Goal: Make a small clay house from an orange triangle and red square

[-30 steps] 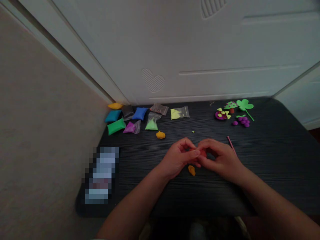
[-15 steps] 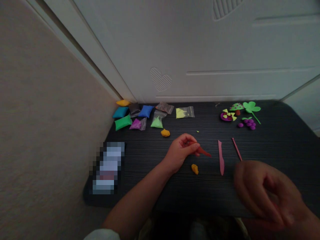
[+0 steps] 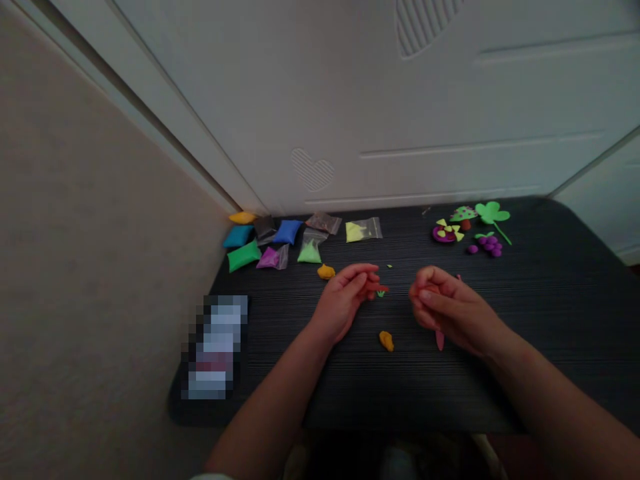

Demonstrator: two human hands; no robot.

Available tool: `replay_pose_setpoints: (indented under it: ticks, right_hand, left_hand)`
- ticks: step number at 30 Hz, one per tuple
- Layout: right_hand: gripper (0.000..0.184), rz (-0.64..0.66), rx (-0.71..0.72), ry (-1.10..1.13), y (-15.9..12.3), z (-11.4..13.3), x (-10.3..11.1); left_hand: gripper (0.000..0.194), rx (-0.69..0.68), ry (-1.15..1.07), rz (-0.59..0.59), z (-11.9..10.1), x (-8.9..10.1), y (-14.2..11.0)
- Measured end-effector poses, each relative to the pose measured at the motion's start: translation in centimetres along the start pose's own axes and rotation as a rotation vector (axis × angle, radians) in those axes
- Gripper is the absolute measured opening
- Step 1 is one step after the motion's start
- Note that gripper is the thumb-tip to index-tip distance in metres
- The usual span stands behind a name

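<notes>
My left hand (image 3: 345, 297) is closed around a thin red clay modelling tool (image 3: 383, 289), its tip poking out to the right past the fingers. Just under that tip lies a small green clay piece with thin points (image 3: 381, 294). My right hand (image 3: 447, 303) is a short way to the right, fingers curled together; whatever is inside them is hidden. Below it, the blade of a pink plastic knife (image 3: 440, 339) shows, the rest covered by the hand. An orange clay lump (image 3: 387, 341) sits between the forearms, and another orange lump (image 3: 327, 272) is beside my left hand.
Bags of coloured clay, including a blue one (image 3: 288, 232) and a pale yellow one (image 3: 363, 230), line the back left. Clay grapes (image 3: 490, 245), a green clover (image 3: 493, 213) and a purple dish (image 3: 443, 233) stand back right. A blurred phone-like object (image 3: 217, 347) lies left.
My right hand has moved up and left from the near right corner to above the pink knife. My left hand has shifted slightly left, with the red tool turned more level.
</notes>
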State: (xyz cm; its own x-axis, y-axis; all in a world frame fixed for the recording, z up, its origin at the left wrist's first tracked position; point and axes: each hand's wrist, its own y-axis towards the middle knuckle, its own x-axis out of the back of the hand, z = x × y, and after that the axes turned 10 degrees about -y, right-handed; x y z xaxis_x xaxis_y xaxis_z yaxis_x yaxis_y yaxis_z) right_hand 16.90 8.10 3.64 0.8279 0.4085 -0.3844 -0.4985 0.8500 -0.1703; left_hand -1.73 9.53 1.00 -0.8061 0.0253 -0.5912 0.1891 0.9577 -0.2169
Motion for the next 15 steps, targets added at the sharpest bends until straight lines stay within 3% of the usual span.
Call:
replay_pose_setpoints:
  ticks: [4, 9, 13, 15]
  right_hand:
    - [0.015, -0.033, -0.023, -0.009, 0.0, -0.3, 0.2]
    - [0.016, 0.026, 0.016, 0.079, 0.3, -0.6, 0.2]
    - [0.035, 0.006, 0.06, 0.089, 0.4, -0.6, 0.1]
    - [0.032, -0.021, 0.045, 0.047, 0.4, -0.5, 0.0]
  left_hand:
    - [0.02, -0.061, 0.135, -0.057, 0.0, 0.8, 1.0]
    - [0.021, -0.21, 0.38, -0.138, 0.0, 1.4, 3.3]
    - [0.025, -0.293, 0.592, -0.154, 0.2, 1.4, 5.1]
    - [0.032, -0.321, 0.677, -0.15, 0.5, 1.5, 5.9]
